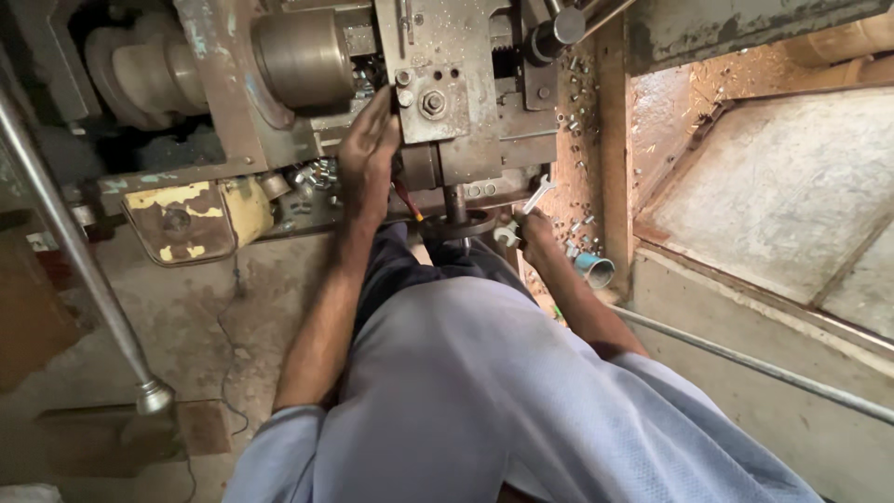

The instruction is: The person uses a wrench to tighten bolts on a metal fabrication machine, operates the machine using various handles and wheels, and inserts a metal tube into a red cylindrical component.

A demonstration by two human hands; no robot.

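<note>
Left hand (368, 149) flat against lathe (438, 84), holding nothing; right hand (533, 228) closed round spanner (537, 194) near bolt (432, 102); tightening unfinished.

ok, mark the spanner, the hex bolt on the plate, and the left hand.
spanner (537, 195), head view, open jaw end.
hex bolt (432, 102), head view, bolt head.
left hand (368, 149), head view, back of the hand.

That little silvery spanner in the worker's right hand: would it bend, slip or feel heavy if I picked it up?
The spanner looks like solid bright metal, so it is probably stiff and rather heavy for its small size. Its surface is smooth and shiny, and the machine around it looks grimy, so it may feel slippery. The right hand grips it by one end, so it seems easy to hold.
</note>
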